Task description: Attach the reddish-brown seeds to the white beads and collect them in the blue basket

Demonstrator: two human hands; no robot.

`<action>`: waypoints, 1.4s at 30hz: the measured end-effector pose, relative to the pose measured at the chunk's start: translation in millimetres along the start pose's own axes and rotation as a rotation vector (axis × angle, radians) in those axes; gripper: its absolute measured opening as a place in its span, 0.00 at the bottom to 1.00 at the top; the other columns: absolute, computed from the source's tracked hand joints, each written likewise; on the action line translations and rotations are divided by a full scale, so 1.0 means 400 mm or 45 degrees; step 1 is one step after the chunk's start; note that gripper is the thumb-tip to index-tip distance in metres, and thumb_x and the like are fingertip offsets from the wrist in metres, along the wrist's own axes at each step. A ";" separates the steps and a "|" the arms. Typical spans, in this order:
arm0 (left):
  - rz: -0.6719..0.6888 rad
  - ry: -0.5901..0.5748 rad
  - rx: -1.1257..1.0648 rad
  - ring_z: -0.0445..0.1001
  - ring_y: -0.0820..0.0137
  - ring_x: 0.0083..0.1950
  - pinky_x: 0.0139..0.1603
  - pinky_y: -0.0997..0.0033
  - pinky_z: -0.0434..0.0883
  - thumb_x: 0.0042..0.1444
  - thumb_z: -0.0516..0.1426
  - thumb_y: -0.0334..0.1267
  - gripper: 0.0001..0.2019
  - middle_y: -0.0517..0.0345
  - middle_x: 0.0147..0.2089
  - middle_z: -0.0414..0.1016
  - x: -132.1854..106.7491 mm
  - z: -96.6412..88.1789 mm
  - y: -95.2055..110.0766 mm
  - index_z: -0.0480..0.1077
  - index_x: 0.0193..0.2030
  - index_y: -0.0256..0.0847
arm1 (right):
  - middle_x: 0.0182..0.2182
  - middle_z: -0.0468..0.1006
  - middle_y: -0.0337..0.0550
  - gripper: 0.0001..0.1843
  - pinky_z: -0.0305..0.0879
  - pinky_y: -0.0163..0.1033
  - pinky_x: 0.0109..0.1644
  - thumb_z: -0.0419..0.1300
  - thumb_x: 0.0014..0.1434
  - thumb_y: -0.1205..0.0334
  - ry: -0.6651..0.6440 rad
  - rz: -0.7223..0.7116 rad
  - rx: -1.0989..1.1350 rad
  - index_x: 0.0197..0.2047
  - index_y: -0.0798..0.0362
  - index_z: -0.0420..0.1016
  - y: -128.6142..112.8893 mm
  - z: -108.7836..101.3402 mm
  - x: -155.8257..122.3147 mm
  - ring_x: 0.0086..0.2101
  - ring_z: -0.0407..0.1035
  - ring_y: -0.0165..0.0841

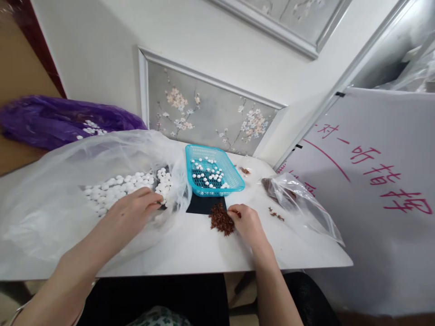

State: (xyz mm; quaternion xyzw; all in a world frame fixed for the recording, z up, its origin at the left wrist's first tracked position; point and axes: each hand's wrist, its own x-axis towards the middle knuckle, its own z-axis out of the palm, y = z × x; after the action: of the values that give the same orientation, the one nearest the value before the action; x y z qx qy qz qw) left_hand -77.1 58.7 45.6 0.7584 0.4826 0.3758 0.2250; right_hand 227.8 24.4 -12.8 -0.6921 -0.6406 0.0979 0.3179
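Observation:
My left hand (137, 203) is over the mouth of a clear plastic bag (112, 145), its thumb and fingertips pinched together beside small white balls (165, 183). What the pinch holds, if anything, is too small to make out. My right hand (247, 221) is closed in a pinch at the right edge of a heap of small reddish-brown pieces (220, 219). Its fingertips touch the heap; anything between them is hidden. Just beyond the heap stands a blue plastic basket (240, 184) with many white balls scattered over its floor.
A black sheet (204, 204) lies partly under the basket on the white table (204, 253). Rightward are a few loose brown pieces (276, 213) and a clear bag (306, 199) with brown contents. A purple bag (44, 120) sits at the back left. A whiteboard (367, 235) stands right.

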 end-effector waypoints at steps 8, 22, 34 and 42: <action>-0.349 -0.399 -1.042 0.73 0.68 0.34 0.38 0.70 0.70 0.53 0.59 0.45 0.10 0.53 0.44 0.75 -0.116 0.122 0.154 0.77 0.38 0.43 | 0.25 0.73 0.41 0.10 0.59 0.36 0.35 0.50 0.54 0.66 0.080 0.003 0.041 0.27 0.52 0.73 -0.002 -0.002 -0.012 0.28 0.66 0.34; -0.820 -0.510 -1.697 0.70 0.77 0.35 0.42 0.79 0.67 0.50 0.63 0.36 0.07 0.59 0.34 0.73 -0.128 0.250 0.132 0.77 0.36 0.39 | 0.27 0.75 0.41 0.08 0.61 0.38 0.36 0.52 0.55 0.63 0.110 0.115 0.319 0.35 0.53 0.71 0.000 -0.003 -0.027 0.28 0.67 0.34; -0.852 -0.477 -1.821 0.70 0.82 0.30 0.35 0.83 0.68 0.53 0.62 0.37 0.05 0.61 0.32 0.74 -0.118 0.239 0.137 0.75 0.35 0.38 | 0.27 0.70 0.36 0.04 0.62 0.34 0.37 0.54 0.62 0.62 -0.101 0.036 0.950 0.36 0.51 0.69 -0.115 -0.064 -0.140 0.30 0.65 0.29; -0.771 -0.508 -1.838 0.70 0.80 0.30 0.36 0.83 0.69 0.54 0.60 0.39 0.08 0.57 0.31 0.75 -0.122 0.241 0.134 0.74 0.34 0.36 | 0.28 0.71 0.37 0.03 0.63 0.34 0.37 0.56 0.62 0.63 -0.226 0.057 1.372 0.37 0.52 0.69 -0.158 -0.013 -0.170 0.30 0.66 0.28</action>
State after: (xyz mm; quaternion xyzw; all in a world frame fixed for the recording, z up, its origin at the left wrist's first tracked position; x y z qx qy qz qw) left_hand 16.6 -6.4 6.4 0.3153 0.2560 0.3751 0.8333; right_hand 167.6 -43.0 8.4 -0.4340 -0.5091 0.4770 0.5700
